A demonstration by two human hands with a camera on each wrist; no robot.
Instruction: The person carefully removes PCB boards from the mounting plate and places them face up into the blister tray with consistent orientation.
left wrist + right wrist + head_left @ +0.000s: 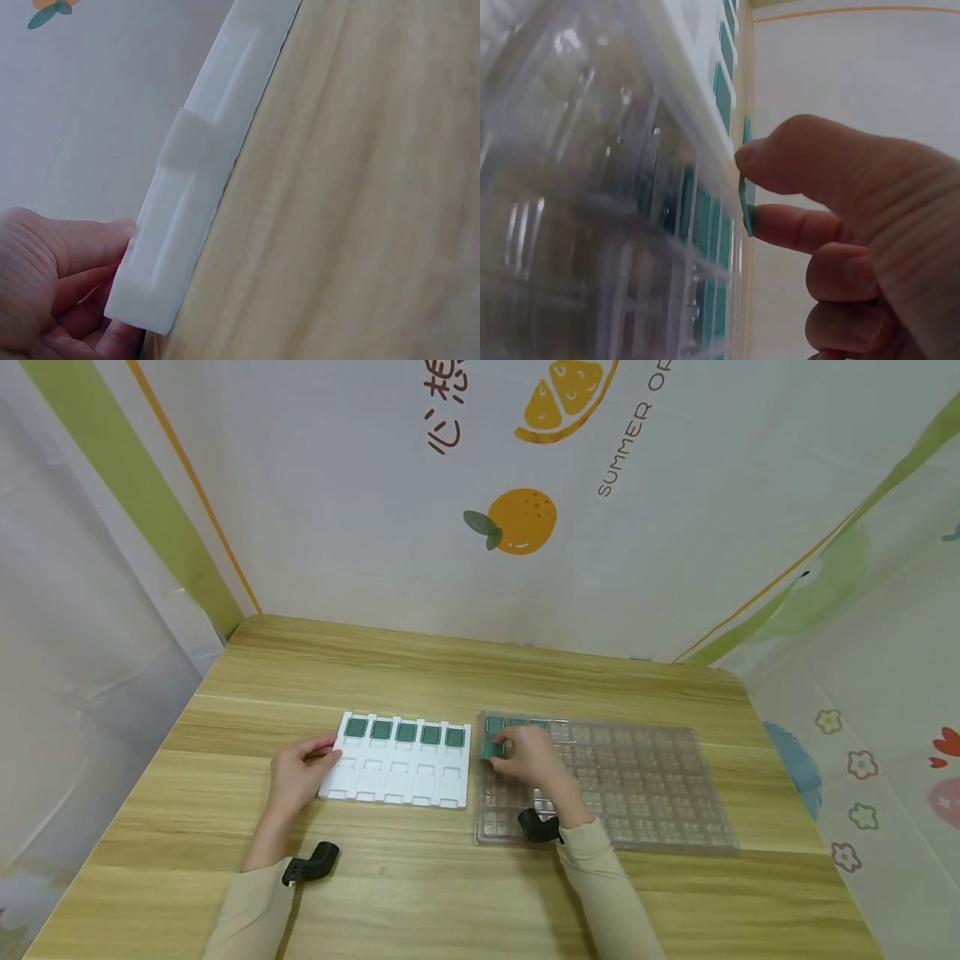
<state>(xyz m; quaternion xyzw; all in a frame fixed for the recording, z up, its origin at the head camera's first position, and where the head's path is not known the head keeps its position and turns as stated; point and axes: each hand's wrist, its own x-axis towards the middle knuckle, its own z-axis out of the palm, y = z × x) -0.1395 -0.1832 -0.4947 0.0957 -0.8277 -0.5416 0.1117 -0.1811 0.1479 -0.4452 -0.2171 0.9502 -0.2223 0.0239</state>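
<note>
In the head view, my left hand [296, 774] grips the left edge of a white tray [384, 755]. The left wrist view shows the thumb and curled fingers at that tray's corner. Several green square circuit boards [407, 732] fill the tray's far row, and its near row of pockets is bare. Between thumb and index finger, my right hand [534, 758] pinches a thin green circuit board [745, 196] just over the left end of a clear plastic tray [637, 787]. More green boards [494, 725] sit in that tray's far left pockets, partly behind the hand.
Both trays lie side by side on a wood-grain table [405, 877], the clear one to the right with a narrow gap between. Behind the table hangs a white printed curtain [360, 510]. A black wrist mount [313, 863] is strapped to each arm.
</note>
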